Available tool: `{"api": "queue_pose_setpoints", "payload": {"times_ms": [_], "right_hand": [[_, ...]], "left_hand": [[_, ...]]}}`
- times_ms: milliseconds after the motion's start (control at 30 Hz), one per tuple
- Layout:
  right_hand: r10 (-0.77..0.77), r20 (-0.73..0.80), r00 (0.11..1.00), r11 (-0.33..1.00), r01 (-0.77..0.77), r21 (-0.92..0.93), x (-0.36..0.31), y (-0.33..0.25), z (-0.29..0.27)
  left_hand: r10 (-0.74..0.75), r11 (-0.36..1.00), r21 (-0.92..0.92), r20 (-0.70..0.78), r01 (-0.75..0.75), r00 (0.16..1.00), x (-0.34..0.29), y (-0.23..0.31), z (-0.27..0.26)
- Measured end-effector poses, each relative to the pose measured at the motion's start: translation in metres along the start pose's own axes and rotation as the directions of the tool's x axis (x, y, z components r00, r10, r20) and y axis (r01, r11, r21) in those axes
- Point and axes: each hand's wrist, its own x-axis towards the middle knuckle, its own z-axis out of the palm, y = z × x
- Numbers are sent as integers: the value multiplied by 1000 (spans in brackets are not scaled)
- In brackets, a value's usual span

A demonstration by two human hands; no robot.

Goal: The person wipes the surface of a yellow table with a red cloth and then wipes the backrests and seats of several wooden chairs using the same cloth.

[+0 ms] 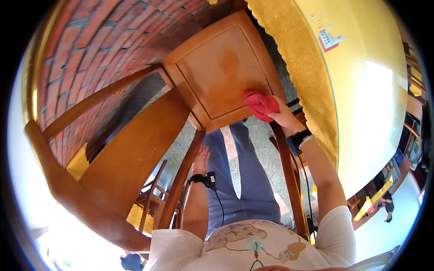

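Observation:
My right hand (285, 116) grips a bunched red cloth (261, 106) and presses it on the wooden chair's seat (221, 67), near its right front corner. A darker, wet-looking patch shows on the seat's middle. My left hand (200, 159) is beside the upright post (184, 174) of the chair's back, low by my leg; its fingers look stretched out, with nothing seen in them. The chair's broad back panel (135, 153) leans away to the left. Both wrists carry black straps with a small device and a cable.
A red brick wall (86, 54) runs along the far left, close to the chair. On the right stands a table with a glossy yellow cover (366, 90) and a scalloped gold cloth edge (312, 81). Another chair's wooden parts (289, 176) stand close to my right leg.

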Motion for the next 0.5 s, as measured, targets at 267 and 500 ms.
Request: {"api": "queue_pose_setpoints", "payload": {"times_ms": [267, 500], "right_hand": [[104, 65, 992, 902, -122, 415, -91, -141, -86], [-162, 249, 955, 976, 118, 183, -196, -298, -114]], "left_hand": [[155, 984, 144, -417, -103, 896, -62, -27, -58], [102, 991, -78, -78, -108, 992, -71, 37, -171]]}}
